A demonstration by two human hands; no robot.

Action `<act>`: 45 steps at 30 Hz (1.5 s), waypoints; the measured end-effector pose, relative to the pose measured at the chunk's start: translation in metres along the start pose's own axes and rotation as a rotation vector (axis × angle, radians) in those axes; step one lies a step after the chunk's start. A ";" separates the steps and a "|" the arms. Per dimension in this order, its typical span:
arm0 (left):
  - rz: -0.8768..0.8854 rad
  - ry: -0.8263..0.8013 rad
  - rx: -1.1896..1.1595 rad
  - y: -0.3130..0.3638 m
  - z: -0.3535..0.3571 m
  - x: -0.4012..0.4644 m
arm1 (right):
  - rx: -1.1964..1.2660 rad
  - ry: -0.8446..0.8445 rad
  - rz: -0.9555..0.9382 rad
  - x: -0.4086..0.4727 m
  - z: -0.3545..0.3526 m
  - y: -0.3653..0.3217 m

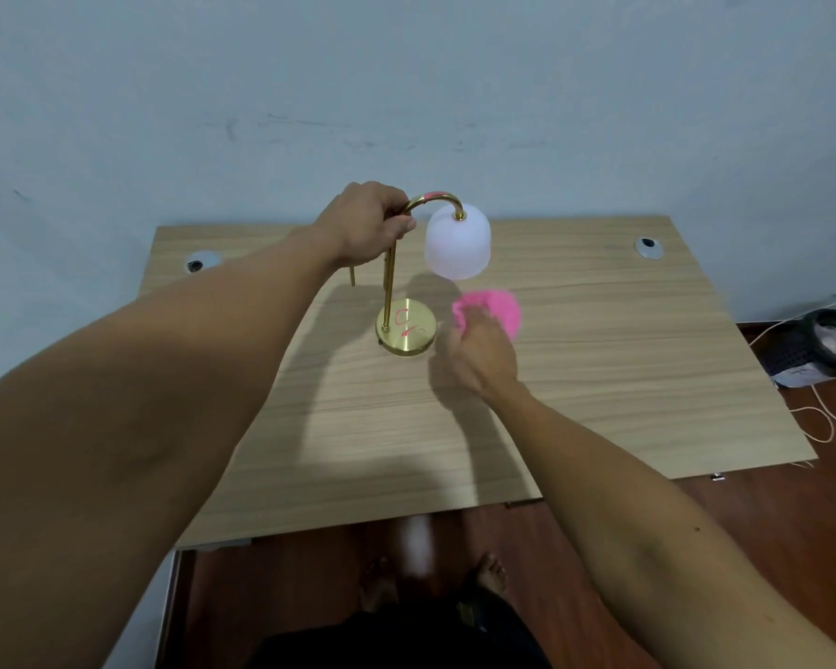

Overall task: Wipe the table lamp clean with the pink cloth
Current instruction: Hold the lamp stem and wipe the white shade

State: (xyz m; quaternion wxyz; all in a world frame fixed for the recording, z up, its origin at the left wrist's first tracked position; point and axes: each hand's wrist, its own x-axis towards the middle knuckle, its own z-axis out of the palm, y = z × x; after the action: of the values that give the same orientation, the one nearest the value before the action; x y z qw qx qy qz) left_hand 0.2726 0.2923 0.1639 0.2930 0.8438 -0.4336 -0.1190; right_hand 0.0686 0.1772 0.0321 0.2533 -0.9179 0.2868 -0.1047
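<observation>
A gold table lamp stands near the middle of the wooden table (599,369). Its round base (406,333) carries red scribble marks, and a pink mark sits on the curved neck. A white frosted shade (457,246) hangs from the neck's right end. My left hand (365,224) is closed around the top of the lamp's stem. My right hand (479,354), blurred, is just right of the base and grips the near edge of the pink cloth (495,309), which lies under the shade.
Two round cable grommets sit in the table's far corners, one on the left (200,263) and one on the right (647,246). A blue wall rises behind the table. A dark bag (814,352) and cords lie on the floor at right. My feet show below the table's front edge.
</observation>
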 end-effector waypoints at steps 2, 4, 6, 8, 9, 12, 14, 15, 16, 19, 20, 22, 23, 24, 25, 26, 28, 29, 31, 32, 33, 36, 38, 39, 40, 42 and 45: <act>0.000 -0.001 -0.006 0.001 0.000 0.000 | 0.648 0.117 0.575 0.006 -0.016 -0.005; -0.001 -0.007 -0.008 0.002 0.000 -0.001 | 1.147 0.237 0.874 0.014 -0.031 -0.004; -0.002 -0.010 -0.001 0.002 -0.001 -0.002 | 1.281 0.347 0.833 0.022 -0.042 -0.011; -0.005 -0.009 -0.001 0.002 -0.001 -0.003 | 1.189 0.500 0.576 0.027 -0.048 -0.026; -0.003 -0.007 0.001 0.002 -0.001 -0.003 | 1.115 0.562 0.392 0.030 -0.048 -0.035; 0.004 0.003 0.008 0.003 -0.001 -0.003 | 0.700 0.490 -0.213 0.036 -0.042 -0.050; 0.002 0.006 0.014 0.003 -0.002 -0.003 | 0.335 0.389 -0.362 0.036 -0.033 -0.051; 0.002 0.007 0.016 0.003 -0.001 -0.003 | 0.166 0.366 -0.382 0.032 -0.030 -0.053; 0.004 0.009 0.017 0.003 -0.001 -0.003 | 0.008 0.359 -0.396 0.029 -0.024 -0.048; 0.012 0.007 0.014 0.002 -0.001 -0.003 | -0.336 0.333 -0.482 0.020 -0.012 -0.031; 0.015 0.007 0.017 0.002 -0.001 -0.003 | -0.394 0.324 -0.512 0.022 -0.014 -0.029; 0.025 0.008 0.023 0.002 0.000 -0.003 | -0.476 0.305 -0.567 0.035 -0.022 -0.036; 0.031 0.009 0.029 0.003 -0.001 -0.002 | -0.523 0.281 -0.589 0.043 -0.026 -0.042; 0.036 0.011 0.039 0.004 -0.001 -0.002 | -0.574 0.253 -0.601 0.052 -0.031 -0.050; 0.040 0.013 0.048 0.004 -0.002 -0.001 | -0.618 0.219 -0.603 0.059 -0.034 -0.056; 0.041 0.012 0.054 0.004 -0.002 -0.001 | -0.651 0.191 -0.598 0.064 -0.035 -0.060; 0.044 0.005 0.054 0.002 -0.003 -0.001 | -0.713 0.157 -0.591 0.065 -0.035 -0.061; 0.045 0.002 0.052 0.002 -0.003 -0.002 | -0.747 0.136 -0.601 0.061 -0.032 -0.056; 0.039 -0.003 0.047 0.001 -0.003 -0.003 | -0.836 0.097 -0.655 0.051 -0.026 -0.040; 0.035 -0.004 0.042 0.002 -0.003 -0.003 | -0.866 0.077 -0.681 0.045 -0.023 -0.030; 0.029 -0.003 0.035 0.002 -0.003 -0.002 | -0.860 0.053 -0.694 0.039 -0.019 -0.019; 0.008 -0.009 0.010 0.003 -0.003 -0.002 | -0.734 -0.006 -0.606 0.021 -0.005 0.003; -0.004 -0.012 -0.002 0.003 -0.003 -0.003 | -0.537 -0.053 -0.420 0.009 0.001 0.010; -0.007 -0.013 -0.005 0.003 -0.003 -0.004 | -0.363 -0.069 -0.258 0.005 0.001 0.010; -0.006 -0.013 -0.006 0.003 -0.003 -0.004 | -0.134 -0.062 -0.015 0.003 -0.002 0.008; -0.004 -0.014 -0.008 0.004 -0.002 -0.004 | 0.458 -0.024 0.541 0.011 -0.013 0.005; -0.003 -0.005 -0.009 0.003 -0.001 -0.005 | 1.124 0.146 0.850 0.024 -0.034 0.005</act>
State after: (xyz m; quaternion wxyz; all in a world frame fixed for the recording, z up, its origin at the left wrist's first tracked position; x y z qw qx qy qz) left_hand 0.2683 0.2953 0.1667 0.2955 0.8430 -0.4322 -0.1233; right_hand 0.0742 0.1463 0.0597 0.6878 -0.4474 0.5391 -0.1901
